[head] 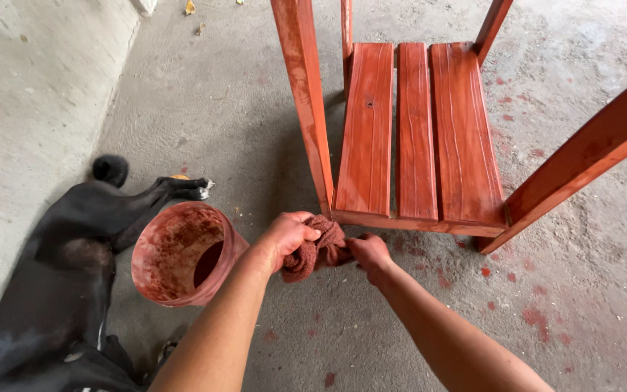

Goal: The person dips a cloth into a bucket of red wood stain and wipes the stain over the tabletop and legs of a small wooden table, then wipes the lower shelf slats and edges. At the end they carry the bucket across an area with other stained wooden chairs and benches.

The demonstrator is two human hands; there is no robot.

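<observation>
From my remote feed, both hands were bunched on one reddish-brown stained cloth rag (318,249), right at the near edge of the red-stained wooden slatted piece of furniture (415,131), which I'll use as my landmark. The left hand (289,236) had its grip curled tight around the bulk of the rag, and the right hand (369,252) was pinching the rag's other end between pressed-together fingers, so neither hand was spread at all.

My take on doing this bit well: keep the rag wadded firm so it didn't drip, and work along the grain of the slats rather than across them.

Textures were nice to look at. The slats were smooth and glossy with clear grain lines, and the posts were square-cut. The rag looked soft, nubbly and soaked with colour. Left of the furniture sat a round plastic bucket (183,252), tipped over, its inside smeared reddish. Further left of that lay a short-haired black dog (67,276). The rough grey concrete floor (205,109) around the furniture was speckled with red spots.
</observation>
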